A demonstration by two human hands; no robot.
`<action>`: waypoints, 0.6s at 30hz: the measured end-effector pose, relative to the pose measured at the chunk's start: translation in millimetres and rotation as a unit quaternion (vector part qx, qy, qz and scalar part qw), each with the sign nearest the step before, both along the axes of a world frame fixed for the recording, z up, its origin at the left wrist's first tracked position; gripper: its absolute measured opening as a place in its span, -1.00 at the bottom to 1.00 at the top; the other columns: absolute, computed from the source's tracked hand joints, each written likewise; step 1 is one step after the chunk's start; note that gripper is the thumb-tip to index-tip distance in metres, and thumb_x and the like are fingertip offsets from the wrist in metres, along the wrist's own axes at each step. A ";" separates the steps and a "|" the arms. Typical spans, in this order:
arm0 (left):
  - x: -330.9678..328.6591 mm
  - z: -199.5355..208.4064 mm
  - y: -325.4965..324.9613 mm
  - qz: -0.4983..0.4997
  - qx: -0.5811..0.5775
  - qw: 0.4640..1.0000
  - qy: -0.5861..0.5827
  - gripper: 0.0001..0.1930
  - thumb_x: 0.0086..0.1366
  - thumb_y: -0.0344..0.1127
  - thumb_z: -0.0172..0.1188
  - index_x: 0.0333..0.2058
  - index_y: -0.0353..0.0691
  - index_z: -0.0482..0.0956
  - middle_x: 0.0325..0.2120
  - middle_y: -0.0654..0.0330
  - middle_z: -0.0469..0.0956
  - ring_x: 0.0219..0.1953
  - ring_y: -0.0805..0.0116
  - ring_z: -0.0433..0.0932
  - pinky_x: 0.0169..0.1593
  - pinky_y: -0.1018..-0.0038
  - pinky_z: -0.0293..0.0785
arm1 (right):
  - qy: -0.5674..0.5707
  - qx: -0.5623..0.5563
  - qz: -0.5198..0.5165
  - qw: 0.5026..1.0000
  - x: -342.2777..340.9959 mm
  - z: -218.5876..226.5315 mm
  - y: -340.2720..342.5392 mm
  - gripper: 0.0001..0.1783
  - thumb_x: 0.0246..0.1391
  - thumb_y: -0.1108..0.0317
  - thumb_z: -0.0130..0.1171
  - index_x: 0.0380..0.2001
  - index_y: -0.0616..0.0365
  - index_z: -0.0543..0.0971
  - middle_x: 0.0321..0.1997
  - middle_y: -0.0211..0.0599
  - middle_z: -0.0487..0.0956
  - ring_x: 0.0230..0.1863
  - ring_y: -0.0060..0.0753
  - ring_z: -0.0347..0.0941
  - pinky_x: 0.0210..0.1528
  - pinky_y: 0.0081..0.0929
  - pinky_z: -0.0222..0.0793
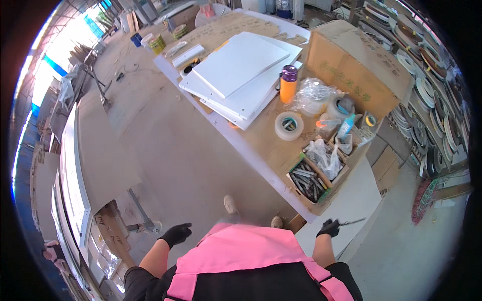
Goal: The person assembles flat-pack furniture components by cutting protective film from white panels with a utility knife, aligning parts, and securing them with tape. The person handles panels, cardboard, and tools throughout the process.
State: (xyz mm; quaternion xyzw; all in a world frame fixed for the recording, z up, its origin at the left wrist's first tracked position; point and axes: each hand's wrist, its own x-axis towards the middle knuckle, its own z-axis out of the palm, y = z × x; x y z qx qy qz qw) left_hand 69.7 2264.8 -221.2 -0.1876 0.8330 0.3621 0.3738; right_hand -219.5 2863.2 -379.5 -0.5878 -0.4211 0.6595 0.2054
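Note:
My left hand point(176, 234), in a black glove, hangs at my left side with its fingers loosely extended and nothing visible in them. The right hand point(328, 229), gloved in black too, is closed around a thin dark stick-like tool point(353, 221) that points off to the right; its exact kind is too small to tell. That hand is over a white board point(359, 200) leaning low beside the table's near end. Nearest to it on the table stands an open box of dark metal pieces point(307, 179), with a crumpled clear plastic bag point(324, 158) next to it.
The cardboard-covered table point(251, 145) carries stacked white panels point(243, 62), an orange bottle point(288, 90), a tape roll point(289, 125) and a large carton point(351, 70). Boards point(75, 185) stand at left near a metal stand point(140, 210). Coiled edging strips point(427, 90) fill the right racks.

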 end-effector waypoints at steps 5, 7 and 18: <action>0.6 -12.1 -85.3 -0.116 -0.114 0.987 0.017 -0.77 0.28 -0.34 -0.03 -0.13 -0.22 0.50 -0.31 0.05 0.56 -0.30 0.20 0.55 -0.12 0.37 0.51 | 0.174 0.198 0.271 0.926 -94.4 125.5 -89.2 -0.60 0.19 0.07 0.14 -0.16 0.23 0.55 -0.57 -0.39 0.38 -0.51 -0.52 0.29 -0.41 -0.46 0.29; -1.2 -21.1 -122.4 -0.013 -0.083 0.996 -0.019 -0.70 0.29 -0.32 -0.03 -0.03 -0.22 0.48 -0.26 0.00 0.57 -0.25 0.20 0.57 -0.12 0.39 0.51 | 0.167 0.208 0.312 0.912 -133.2 145.3 -159.0 -0.66 0.18 0.09 0.16 -0.25 0.19 0.55 -0.60 -0.43 0.35 -0.53 -0.54 0.24 -0.42 -0.45 0.26; -73.0 -41.6 -295.8 0.310 -0.066 0.948 0.031 -0.51 0.19 -0.29 -0.01 0.13 -0.22 0.40 -0.36 -0.01 0.60 -0.35 0.23 0.58 -0.19 0.39 0.48 | 0.045 0.103 0.713 0.692 -274.8 106.5 -466.5 -0.90 0.00 0.36 0.15 -0.47 0.16 0.51 -0.56 -0.21 0.54 -0.64 -0.37 0.47 -0.53 -0.37 0.44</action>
